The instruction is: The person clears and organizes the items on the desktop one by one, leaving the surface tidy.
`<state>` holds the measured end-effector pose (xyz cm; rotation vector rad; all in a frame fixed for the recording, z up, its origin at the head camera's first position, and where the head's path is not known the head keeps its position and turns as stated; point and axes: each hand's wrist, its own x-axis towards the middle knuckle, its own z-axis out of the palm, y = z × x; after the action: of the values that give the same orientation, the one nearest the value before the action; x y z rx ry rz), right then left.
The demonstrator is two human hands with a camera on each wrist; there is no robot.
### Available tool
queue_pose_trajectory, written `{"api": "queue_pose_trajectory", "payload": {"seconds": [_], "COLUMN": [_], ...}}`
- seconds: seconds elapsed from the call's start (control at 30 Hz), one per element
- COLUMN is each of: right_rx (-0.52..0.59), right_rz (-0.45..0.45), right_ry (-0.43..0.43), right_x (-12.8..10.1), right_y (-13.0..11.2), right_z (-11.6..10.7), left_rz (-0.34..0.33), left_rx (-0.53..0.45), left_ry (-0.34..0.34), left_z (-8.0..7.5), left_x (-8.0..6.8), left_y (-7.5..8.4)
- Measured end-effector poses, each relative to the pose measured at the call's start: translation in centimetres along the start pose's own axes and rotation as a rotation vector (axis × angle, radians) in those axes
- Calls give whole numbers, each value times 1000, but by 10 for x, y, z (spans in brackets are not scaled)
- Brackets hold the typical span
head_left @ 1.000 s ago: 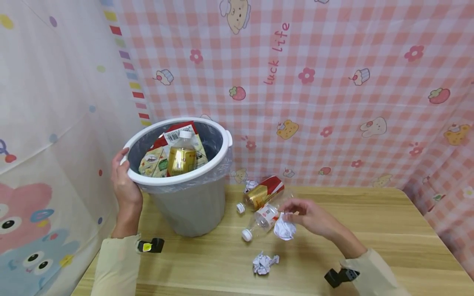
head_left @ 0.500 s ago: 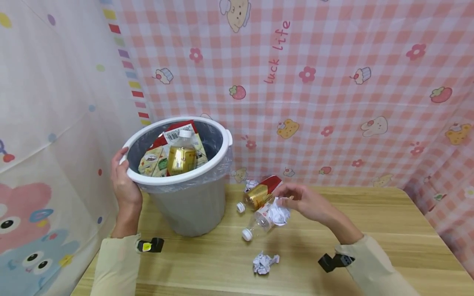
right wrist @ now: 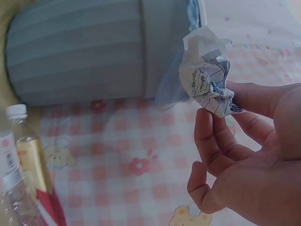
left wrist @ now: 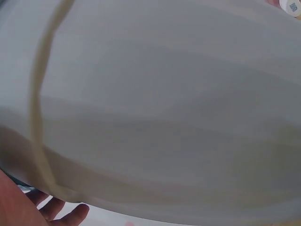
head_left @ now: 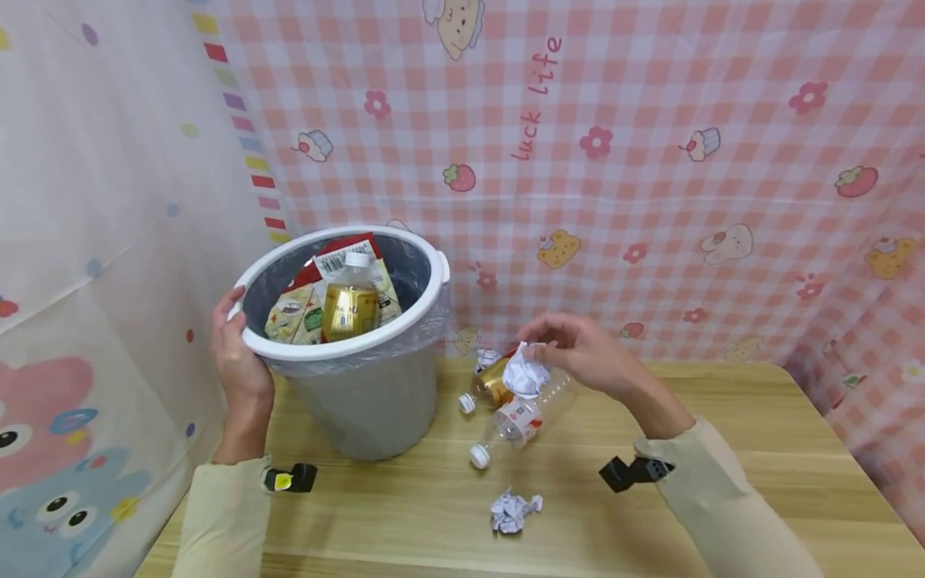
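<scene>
My left hand (head_left: 242, 365) holds the white rim of a grey trash bin (head_left: 368, 409), tilted slightly toward me, at its left side. In the left wrist view the bin wall (left wrist: 164, 94) fills the picture, fingertips (left wrist: 75, 215) at its lower edge. My right hand (head_left: 596, 357) pinches a crumpled paper ball (head_left: 525, 374) between thumb and fingers, raised over the bottles. The right wrist view shows printed lines on this paper (right wrist: 205, 77). Inside the bin's liner are a gold-labelled plastic bottle (head_left: 352, 311) and red-and-cream packaging (head_left: 292, 313).
Right of the bin lie a clear plastic bottle (head_left: 516, 424) and a gold-and-red labelled bottle (head_left: 490, 384). Behind them is another paper ball (head_left: 486, 359). A further crumpled paper (head_left: 513, 511) lies nearer me on the wooden table (head_left: 723, 457). A pink checked curtain (head_left: 650, 185) hangs behind.
My right hand has lifted the paper ball from beside the clear bottle, up and to the left. The left hand has stayed at the bin rim.
</scene>
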<state>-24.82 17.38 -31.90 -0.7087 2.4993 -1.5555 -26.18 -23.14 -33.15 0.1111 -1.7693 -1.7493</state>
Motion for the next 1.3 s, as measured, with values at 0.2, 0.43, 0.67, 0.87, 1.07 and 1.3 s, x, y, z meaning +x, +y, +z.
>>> {"api": "queue_pose_trajectory", "payload": {"seconds": [0.2, 0.43, 0.67, 0.87, 1.07, 1.3], "right_rx": [22, 34, 36, 46, 80, 113], "right_rz": [2, -33, -40, -57, -48, -55], "right_ry": [-1, 11, 30, 51, 65, 92], "right_x": [13, 21, 29, 37, 44, 50], "right_y": [-16, -27, -40, -52, -61, -68], "right_z": [2, 1, -3, -3, -4, -6], "left_rz": [-6, 9, 14, 7, 5, 6], "left_rx": [16, 7, 0, 13, 6, 13], "left_ry": [-4, -3, 4, -1, -7, -11], "left_z": [-1, 0, 0, -2, -2, -2], "left_x": [1, 0, 0, 0, 0, -1], "left_y": [-1, 1, 1, -1, -1, -1]}}
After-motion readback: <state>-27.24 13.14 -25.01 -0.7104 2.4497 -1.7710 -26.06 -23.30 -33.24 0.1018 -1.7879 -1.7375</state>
